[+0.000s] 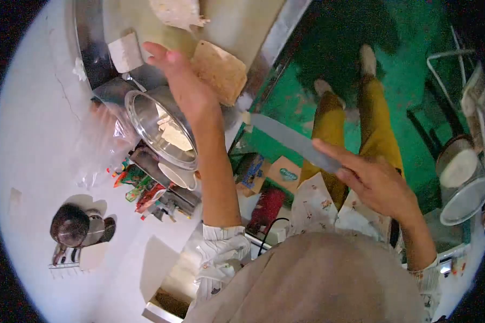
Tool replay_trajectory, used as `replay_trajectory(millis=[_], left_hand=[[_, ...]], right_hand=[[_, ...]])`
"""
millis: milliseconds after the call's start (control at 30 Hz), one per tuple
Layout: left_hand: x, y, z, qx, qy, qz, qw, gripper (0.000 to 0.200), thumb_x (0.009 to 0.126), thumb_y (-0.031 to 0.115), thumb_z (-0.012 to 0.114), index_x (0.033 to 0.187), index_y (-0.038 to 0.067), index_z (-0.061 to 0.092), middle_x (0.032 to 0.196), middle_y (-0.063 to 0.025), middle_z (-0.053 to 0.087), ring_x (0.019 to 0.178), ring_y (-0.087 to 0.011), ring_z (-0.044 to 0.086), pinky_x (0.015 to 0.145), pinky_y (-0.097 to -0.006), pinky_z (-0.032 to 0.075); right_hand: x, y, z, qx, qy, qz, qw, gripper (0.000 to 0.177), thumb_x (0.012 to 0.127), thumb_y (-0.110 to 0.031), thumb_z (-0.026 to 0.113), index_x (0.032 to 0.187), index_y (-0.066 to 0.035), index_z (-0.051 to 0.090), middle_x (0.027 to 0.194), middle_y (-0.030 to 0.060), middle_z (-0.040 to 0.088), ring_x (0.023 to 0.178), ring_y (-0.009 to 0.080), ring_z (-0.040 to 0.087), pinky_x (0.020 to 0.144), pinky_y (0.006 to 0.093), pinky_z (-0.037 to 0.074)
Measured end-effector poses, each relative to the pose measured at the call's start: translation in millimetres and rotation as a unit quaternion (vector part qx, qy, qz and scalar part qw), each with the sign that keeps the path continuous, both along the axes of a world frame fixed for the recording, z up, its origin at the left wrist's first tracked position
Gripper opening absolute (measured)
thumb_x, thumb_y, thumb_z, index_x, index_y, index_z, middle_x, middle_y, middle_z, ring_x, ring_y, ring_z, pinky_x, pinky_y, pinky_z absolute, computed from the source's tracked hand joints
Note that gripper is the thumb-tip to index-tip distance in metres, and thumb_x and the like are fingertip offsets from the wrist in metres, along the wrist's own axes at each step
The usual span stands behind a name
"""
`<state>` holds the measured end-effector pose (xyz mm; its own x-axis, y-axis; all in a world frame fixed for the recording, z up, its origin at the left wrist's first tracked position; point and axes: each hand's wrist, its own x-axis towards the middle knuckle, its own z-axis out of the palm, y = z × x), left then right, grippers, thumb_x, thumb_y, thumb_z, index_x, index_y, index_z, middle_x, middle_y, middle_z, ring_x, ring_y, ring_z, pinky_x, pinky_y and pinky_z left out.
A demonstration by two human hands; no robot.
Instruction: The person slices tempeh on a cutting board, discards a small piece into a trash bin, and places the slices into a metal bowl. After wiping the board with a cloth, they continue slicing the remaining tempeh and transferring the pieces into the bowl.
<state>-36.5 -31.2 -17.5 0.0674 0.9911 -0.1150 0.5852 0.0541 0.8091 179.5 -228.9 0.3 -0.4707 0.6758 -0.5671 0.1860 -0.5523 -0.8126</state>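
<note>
My right hand (374, 180) is closed around the handle end of a long-bladed knife (291, 137), held out over the floor. A small pale bit (246, 117) shows at the blade's tip. My left hand (186, 86) is above the worktop (242, 21), its fingers stretched out, with nothing visible in it. Right beside it lies a tan, speckled slab (219, 72), partly behind the hand. A white block (125, 53) and another pale, ragged-edged piece (177, 12) lie on the worktop. Near my left wrist, a metal bowl (136, 116) holds several pale cut pieces (175, 134).
A clear plastic bag (99, 142) is next to the bowl. Beyond it are a cup (178, 176) and a holder of utensils (161, 202). Pans (73, 223) hang on the wall. Boxes (283, 175) are below; a stacked plastic tub (463, 202) stands at right.
</note>
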Motion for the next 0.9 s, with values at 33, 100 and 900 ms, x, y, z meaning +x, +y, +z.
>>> replay_trajectory(millis=[33,100,900], left_hand=[[3.9,-7.2,9.7,0.009,-0.009,0.012,1.000,0.060,0.097,0.035,0.031,0.140,-0.003,0.012,0.146,-0.0220,0.011,0.137,-0.0319,0.003,0.110,-0.0381,0.003],[13.6,-31.4,32.6,0.126,-0.014,0.052,0.991,0.049,0.095,0.024,0.038,0.134,-0.004,0.029,0.139,-0.0196,0.032,0.130,-0.0291,0.029,0.108,-0.0369,0.018],[53.1,-53.6,13.8,0.118,0.056,0.363,0.922,0.069,0.064,-0.001,0.072,0.125,-0.001,0.041,0.112,-0.0157,0.046,0.095,-0.0262,0.052,0.081,-0.0354,0.045]], right_hand=[[13.4,-2.4,2.1,-0.028,-0.032,0.051,0.998,0.052,0.085,-0.010,0.051,0.135,-0.016,0.036,0.113,0.0128,0.059,0.085,0.0373,0.061,0.069,0.0404,0.050],[36.1,-11.1,5.8,-0.003,-0.045,0.011,0.999,0.050,0.086,-0.014,0.052,0.134,-0.017,0.037,0.118,0.0129,0.056,0.080,0.0343,0.062,0.072,0.0397,0.050],[102.1,125.8,76.8,0.133,-0.218,-0.051,0.966,0.038,0.087,-0.023,0.057,0.120,-0.007,0.049,0.060,0.0020,0.052,0.046,0.0085,0.047,0.044,0.0256,0.038]])
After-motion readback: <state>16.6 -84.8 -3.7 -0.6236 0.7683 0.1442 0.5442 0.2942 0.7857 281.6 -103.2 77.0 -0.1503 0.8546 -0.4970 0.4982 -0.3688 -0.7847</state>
